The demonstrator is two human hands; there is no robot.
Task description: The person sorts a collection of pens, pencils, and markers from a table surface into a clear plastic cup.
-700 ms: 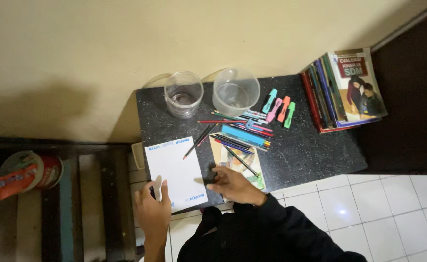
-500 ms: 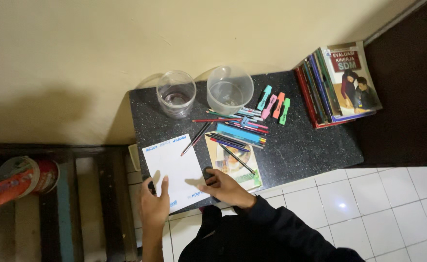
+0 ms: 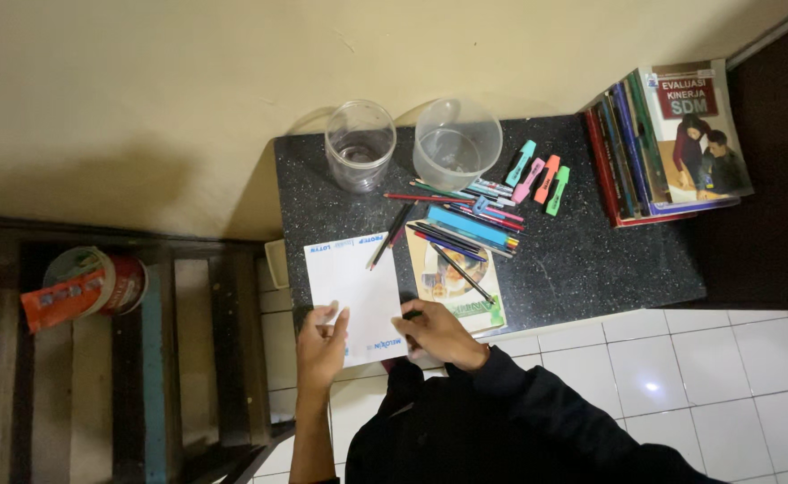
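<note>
The left hand is pressing loosely spread fingers onto the white sheet's near corner, at seven o'clock on the black table. The right hand is curling around something dark, too hidden to identify, by the booklet.

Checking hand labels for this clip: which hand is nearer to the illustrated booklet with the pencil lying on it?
Right. The right hand sits at the illustrated booklet's near-left corner, seemingly touching its edge. The left hand is farther left, at the white pad's near edge.
</note>
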